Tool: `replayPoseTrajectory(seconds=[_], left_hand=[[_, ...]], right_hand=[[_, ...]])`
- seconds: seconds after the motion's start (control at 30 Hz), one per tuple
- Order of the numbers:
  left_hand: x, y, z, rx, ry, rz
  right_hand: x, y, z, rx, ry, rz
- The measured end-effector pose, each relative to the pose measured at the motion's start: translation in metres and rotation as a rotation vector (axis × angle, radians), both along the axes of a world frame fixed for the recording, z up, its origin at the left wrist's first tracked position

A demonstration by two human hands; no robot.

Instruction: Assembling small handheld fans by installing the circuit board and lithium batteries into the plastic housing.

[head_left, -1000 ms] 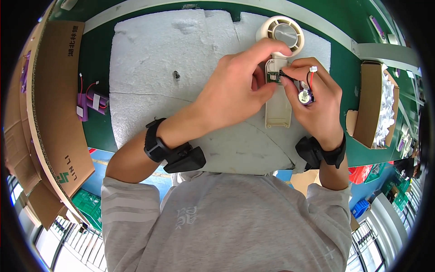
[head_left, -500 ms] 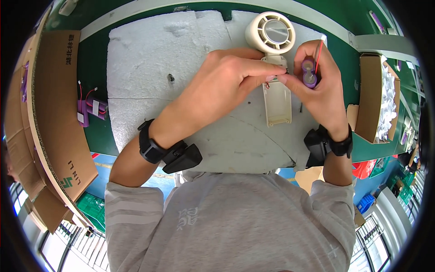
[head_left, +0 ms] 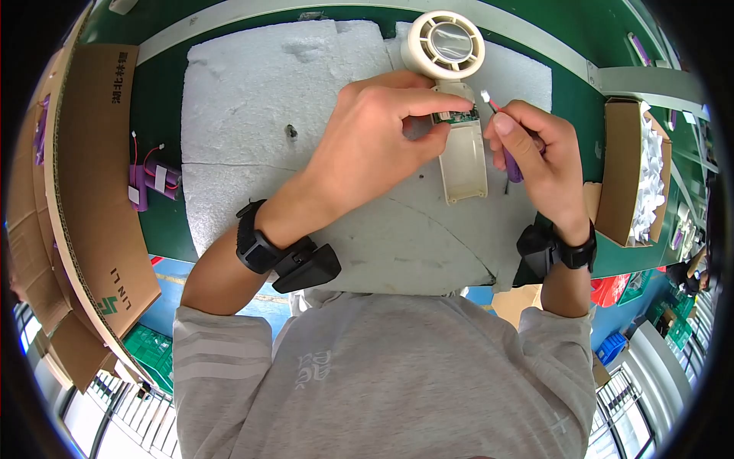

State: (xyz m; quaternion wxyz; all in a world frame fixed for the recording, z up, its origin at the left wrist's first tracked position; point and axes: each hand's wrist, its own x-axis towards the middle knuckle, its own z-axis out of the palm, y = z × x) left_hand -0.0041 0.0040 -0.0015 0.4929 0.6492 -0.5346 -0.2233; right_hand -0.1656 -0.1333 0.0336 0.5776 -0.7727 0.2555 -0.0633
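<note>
Fan handle (head_left: 464, 172) holds a circuit board (head_left: 457, 118) (carton (head_left: 618, 172) holds white pieces (head_left: 651, 180)).

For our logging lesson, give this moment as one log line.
left hand: at circuit board; right hand: holding purple battery; fan handle: open

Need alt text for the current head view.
A person's left hand is at the green circuit board of an open cream handheld fan, over a white foam slab; the right hand holds a purple battery with a wired white plug.
</note>
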Motion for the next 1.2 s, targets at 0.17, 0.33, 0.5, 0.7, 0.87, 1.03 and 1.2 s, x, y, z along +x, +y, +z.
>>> replayPoseTrajectory(seconds=[0.17, 0.33, 0.5, 0.7, 0.87, 1.03, 1.2], left_hand=[[-0.001, -0.001, 0.003, 0.037, -0.007, 0.012], [0.001, 0.001, 0.006, 0.028, 0.029, -0.015], [0.006, 0.001, 0.006, 0.069, 0.074, -0.061], [0.012, -0.001, 0.001, 0.021, 0.121, -0.084], [0.015, -0.001, 0.002, 0.053, 0.112, -0.113], [0.016, 0.000, 0.003, 0.058, 0.085, -0.120], [0.017, 0.000, 0.005, 0.090, 0.044, -0.148]], right_hand=[[0.004, 0.010, -0.004, -0.430, -0.111, 0.105], [0.007, 0.019, -0.008, -0.570, -0.159, 0.069], [0.007, 0.020, -0.010, -0.614, -0.171, 0.043], [0.007, 0.025, -0.014, -0.696, -0.186, 0.078], [0.007, 0.027, -0.016, -0.740, -0.188, 0.046], [0.008, 0.028, -0.017, -0.755, -0.202, 0.042], [0.009, 0.031, -0.016, -0.792, -0.170, 0.075]])
